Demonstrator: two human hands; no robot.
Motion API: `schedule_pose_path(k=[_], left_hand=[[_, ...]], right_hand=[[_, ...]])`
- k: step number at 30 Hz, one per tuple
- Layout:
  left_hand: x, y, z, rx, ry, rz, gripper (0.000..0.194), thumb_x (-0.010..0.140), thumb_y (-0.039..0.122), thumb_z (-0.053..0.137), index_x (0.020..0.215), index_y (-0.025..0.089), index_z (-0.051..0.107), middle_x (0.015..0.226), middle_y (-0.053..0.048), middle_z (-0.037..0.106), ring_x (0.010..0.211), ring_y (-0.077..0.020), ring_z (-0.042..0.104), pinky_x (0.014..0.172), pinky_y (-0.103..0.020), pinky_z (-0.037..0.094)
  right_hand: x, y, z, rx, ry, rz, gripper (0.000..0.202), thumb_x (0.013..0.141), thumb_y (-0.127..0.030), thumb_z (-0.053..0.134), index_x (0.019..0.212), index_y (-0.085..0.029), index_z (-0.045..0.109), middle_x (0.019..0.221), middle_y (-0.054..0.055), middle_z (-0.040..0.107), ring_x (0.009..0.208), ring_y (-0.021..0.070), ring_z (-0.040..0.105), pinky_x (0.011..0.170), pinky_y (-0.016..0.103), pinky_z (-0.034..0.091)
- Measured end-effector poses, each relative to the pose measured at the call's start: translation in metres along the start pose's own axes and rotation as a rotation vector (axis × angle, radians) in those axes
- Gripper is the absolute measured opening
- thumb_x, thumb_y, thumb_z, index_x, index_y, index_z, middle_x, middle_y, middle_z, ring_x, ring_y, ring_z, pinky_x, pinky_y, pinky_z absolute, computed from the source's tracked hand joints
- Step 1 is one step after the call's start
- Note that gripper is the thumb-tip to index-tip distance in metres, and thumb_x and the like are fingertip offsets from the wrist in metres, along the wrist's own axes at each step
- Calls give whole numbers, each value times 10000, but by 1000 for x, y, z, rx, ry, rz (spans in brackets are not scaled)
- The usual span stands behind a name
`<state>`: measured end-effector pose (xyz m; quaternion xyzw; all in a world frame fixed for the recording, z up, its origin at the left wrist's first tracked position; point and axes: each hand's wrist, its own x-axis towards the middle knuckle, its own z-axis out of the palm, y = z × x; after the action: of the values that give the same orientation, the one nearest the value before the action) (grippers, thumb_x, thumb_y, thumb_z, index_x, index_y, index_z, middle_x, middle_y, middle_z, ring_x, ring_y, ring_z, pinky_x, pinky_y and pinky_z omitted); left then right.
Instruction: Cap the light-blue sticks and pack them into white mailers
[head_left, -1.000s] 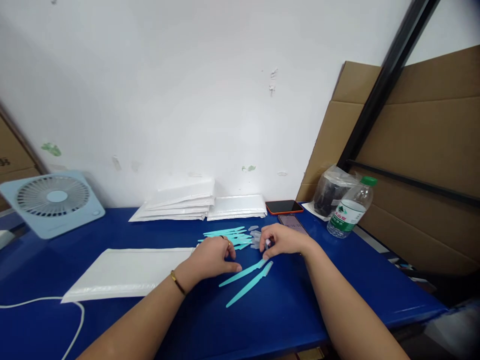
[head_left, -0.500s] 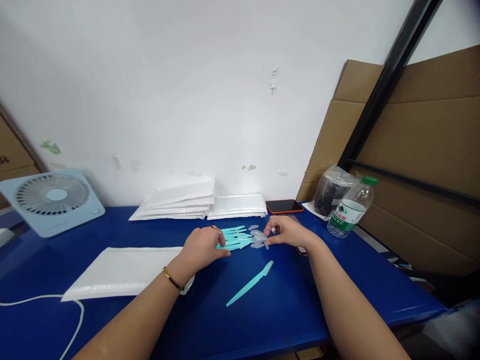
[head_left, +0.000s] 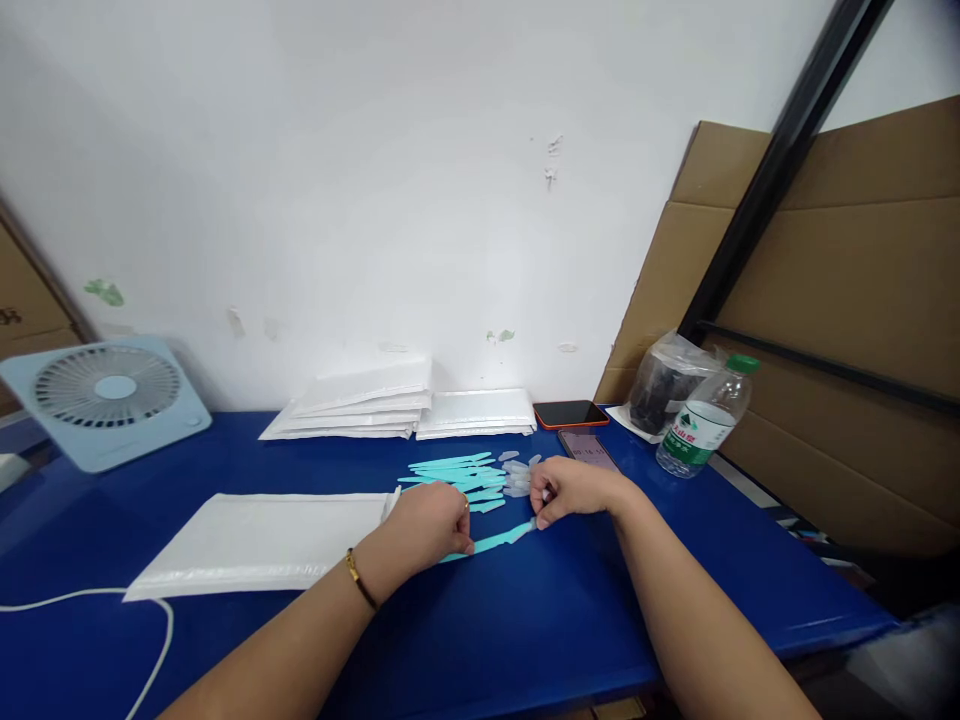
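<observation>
A teal eyebrow razor (head_left: 495, 541) stretches between my hands, low over the blue table. Its handle is pinched in my left hand (head_left: 439, 520), which hides the rear part. At its head, my right hand (head_left: 562, 490) has thumb and fingers closed around the tip, where a small translucent cap (head_left: 533, 523) partly shows. Just behind my left hand lies a loose pile of teal razors (head_left: 457, 466), side by side. Several translucent blade caps (head_left: 516, 470) are scattered between that pile and my right hand.
A white padded envelope (head_left: 262, 540) lies left, with stacked envelopes (head_left: 360, 400) against the wall. Two phones, one orange-edged (head_left: 571, 413) and one lit (head_left: 589, 447), lie behind my right hand. A bottle (head_left: 705, 420) stands right; a blue fan (head_left: 112, 400) and white cable (head_left: 161, 640) are left.
My left hand has moved from the pile toward me and now grips a razor. The razor lying loose in front is gone from its spot. My right hand has come from the caps to the razor's head.
</observation>
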<state>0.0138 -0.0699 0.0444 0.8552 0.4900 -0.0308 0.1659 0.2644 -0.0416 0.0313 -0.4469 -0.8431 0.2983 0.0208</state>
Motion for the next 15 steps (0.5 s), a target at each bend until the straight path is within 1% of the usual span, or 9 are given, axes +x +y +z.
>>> schedule_pose_path(k=[1,2,4,5,6,8,10,12,15], left_hand=[[1,-5,-1,-4,30,22,150,630,382,651,687,244,667,724,7,660,669,-168,589,553,-239,387],[3,-11,-1,-12,86,55,188,645,406,638,743,248,666,799,1,662,733,-178,594,608,-247,413],[7,-21,3,-20,231,119,345,696,481,578,947,251,637,1038,-30,622,945,-211,561,774,-280,424],[9,-25,5,-11,295,136,445,723,523,533,1064,242,591,1169,-52,561,1070,-233,501,867,-309,393],[12,-28,9,6,331,142,536,746,561,483,1164,229,530,1272,-72,482,1172,-253,418,945,-343,341],[16,-31,16,41,323,145,658,774,622,383,1280,204,419,1375,-96,358,1274,-273,281,1026,-407,236],[19,-31,23,61,285,149,731,772,673,308,1315,187,371,1387,-113,333,1288,-279,254,1046,-444,178],[19,-30,26,67,268,162,762,764,701,265,1316,186,371,1371,-119,359,1270,-279,296,1047,-455,163],[18,-29,27,69,280,183,776,747,721,267,1313,202,378,1352,-116,391,1249,-283,334,1048,-463,142]], right_hand=[[-2,2,-2,8,38,9,281,575,-392,714,736,-164,692,692,-1,606,615,113,508,537,202,343],[-3,5,-5,21,91,14,274,588,-392,705,743,-166,690,697,1,609,620,117,510,543,205,348],[-2,8,-8,49,245,15,236,650,-377,660,761,-171,683,720,7,619,638,124,521,560,212,364],[-1,10,-8,53,336,9,210,688,-360,627,771,-174,680,742,13,626,656,128,530,579,218,376],[2,11,-8,44,427,2,190,726,-336,590,785,-178,679,770,20,633,681,134,540,605,225,389],[10,11,-5,-12,568,-30,184,776,-284,529,823,-192,681,836,34,645,755,151,557,684,251,407],[20,11,0,-99,609,-84,207,797,-246,497,877,-216,685,912,41,648,849,171,555,776,288,400],[28,12,6,-181,586,-117,244,807,-223,475,939,-244,679,973,40,644,924,186,539,838,324,379],[34,14,11,-256,547,-91,304,803,-197,457,1026,-269,650,1045,35,631,989,202,512,879,367,353]])
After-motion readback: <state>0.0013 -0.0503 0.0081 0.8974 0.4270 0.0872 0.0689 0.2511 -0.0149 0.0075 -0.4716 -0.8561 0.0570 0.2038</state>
